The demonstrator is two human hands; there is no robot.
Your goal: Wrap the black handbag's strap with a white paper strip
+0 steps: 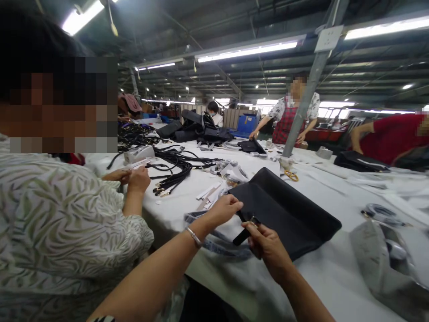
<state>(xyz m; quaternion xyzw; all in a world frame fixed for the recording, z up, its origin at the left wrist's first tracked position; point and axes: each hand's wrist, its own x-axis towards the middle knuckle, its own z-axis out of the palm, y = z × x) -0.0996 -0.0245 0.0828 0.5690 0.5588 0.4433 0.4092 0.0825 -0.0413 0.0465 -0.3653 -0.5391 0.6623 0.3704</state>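
Your bare left forearm (pixel 144 273) is closest to camera, silver bracelet (pixel 194 237) at the wrist, reaching in over the white-covered desk (pixel 331 281). Left hand (pixel 225 210): thumb and fingertips pressed together above the near-left corner of the flat black leather-look bag (pixel 281 210); can't tell if anything thin sits between them. Right hand (pixel 270 246): pinching a short black strap with a metallic fitting (pixel 241 236), at the bag's near edge.

Key relation: strap sits on the near side of your left fingertips, slightly right, close. Its long axis slants, free end down-left toward you, fitting end up-right by the right fingers. Right hand is the nearer one, already on it. Bag's long axis runs far-left to near-right, body stretching off beyond both hands. Can't tell if strap and bag are joined.

Writing: translucent strip with bluish print (pixel 214 246) lies below your left wrist, too blurred to read. No legible brand or label.

Around you: white and brown paper strips (pixel 209 194) beyond the left hand, black cords with gold-toned clips (pixel 174 174) farther left, yellow-handled scissors (pixel 291 175) past the bag. Co-worker in leaf-print blouse (pixel 67 223) at your left.
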